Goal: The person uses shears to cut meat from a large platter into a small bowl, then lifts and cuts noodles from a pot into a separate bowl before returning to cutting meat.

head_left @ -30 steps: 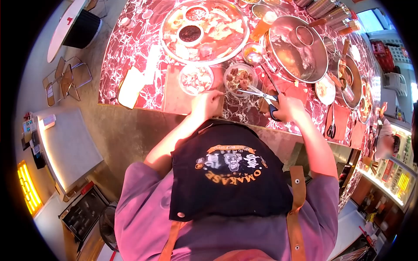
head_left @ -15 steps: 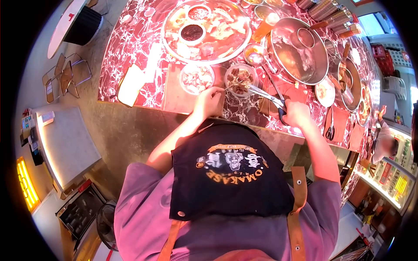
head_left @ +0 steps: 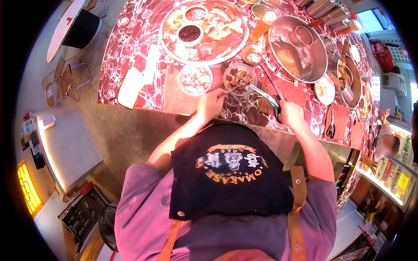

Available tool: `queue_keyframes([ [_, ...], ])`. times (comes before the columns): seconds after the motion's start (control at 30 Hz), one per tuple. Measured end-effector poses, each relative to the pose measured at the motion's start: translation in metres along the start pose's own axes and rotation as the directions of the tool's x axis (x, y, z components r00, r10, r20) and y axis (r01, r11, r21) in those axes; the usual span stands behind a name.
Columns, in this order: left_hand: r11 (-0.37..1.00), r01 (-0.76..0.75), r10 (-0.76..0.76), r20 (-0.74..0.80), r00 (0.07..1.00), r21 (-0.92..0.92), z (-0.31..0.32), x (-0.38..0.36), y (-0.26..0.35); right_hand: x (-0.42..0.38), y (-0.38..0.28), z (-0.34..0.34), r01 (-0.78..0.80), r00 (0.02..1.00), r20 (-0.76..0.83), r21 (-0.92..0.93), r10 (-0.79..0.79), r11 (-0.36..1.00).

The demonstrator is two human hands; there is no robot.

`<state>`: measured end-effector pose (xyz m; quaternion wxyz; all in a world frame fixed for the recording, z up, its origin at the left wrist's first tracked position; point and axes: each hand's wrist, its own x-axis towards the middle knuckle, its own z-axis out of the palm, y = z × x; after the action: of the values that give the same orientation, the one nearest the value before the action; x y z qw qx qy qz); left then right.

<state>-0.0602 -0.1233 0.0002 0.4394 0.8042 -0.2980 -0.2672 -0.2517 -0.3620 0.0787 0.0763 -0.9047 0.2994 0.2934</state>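
My right hand point(head_left: 291, 114) grips black-handled scissors point(head_left: 266, 98) whose blades point left toward a small bowl of dark meat pieces point(head_left: 240, 78). My left hand point(head_left: 211, 104) holds a thin metal utensil point(head_left: 231, 88), its tip reaching into the same bowl. Both hands rest over the red marbled table point(head_left: 126, 48), close to its near edge. A second small bowl of paler meat point(head_left: 195, 79) sits just left of the first, on a brown mat point(head_left: 176, 98).
A large round platter with two sauce cups point(head_left: 204, 30) lies behind the bowls. A big steel pot point(head_left: 298, 48) and more pans stand to the right. A pale board point(head_left: 130, 87) lies at the left. Tongs point(head_left: 332, 126) rest on the right mat.
The scissors' blades have moved from beside the bowl to its right rim. My left hand has shifted slightly right, its utensil now in the dark-meat bowl.
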Motion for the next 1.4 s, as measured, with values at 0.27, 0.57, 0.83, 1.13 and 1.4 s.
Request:
queue_keyframes([
  [0.27, 0.830, 0.306, -0.263, 0.157, 0.952, -0.467, 0.003, 0.006, -0.013, -0.031, 0.004, 0.006, -0.014, 0.983, -0.183, 0.046, 0.022, 0.999],
  [0.57, 0.495, 0.598, -0.435, 0.416, 0.799, -0.631, -0.001, -0.006, -0.006, -0.013, -0.024, 0.049, 0.064, 0.942, -0.334, 0.287, 0.037, 0.956],
  [0.83, 0.570, 0.597, -0.391, 0.453, 0.801, -0.565, 0.007, -0.013, -0.002, -0.006, -0.023, 0.051, 0.059, 0.977, -0.211, 0.295, 0.005, 0.954],
  [1.13, 0.630, 0.619, -0.428, 0.456, 0.781, -0.469, -0.020, -0.035, 0.011, -0.002, -0.012, 0.054, 0.072, 0.971, -0.237, 0.213, -0.020, 0.974],
  [1.4, 0.638, 0.457, -0.387, 0.255, 0.886, -0.620, -0.062, -0.049, -0.019, 0.017, -0.034, 0.009, 0.035, 0.999, 0.004, 0.212, -0.037, 0.977],
])
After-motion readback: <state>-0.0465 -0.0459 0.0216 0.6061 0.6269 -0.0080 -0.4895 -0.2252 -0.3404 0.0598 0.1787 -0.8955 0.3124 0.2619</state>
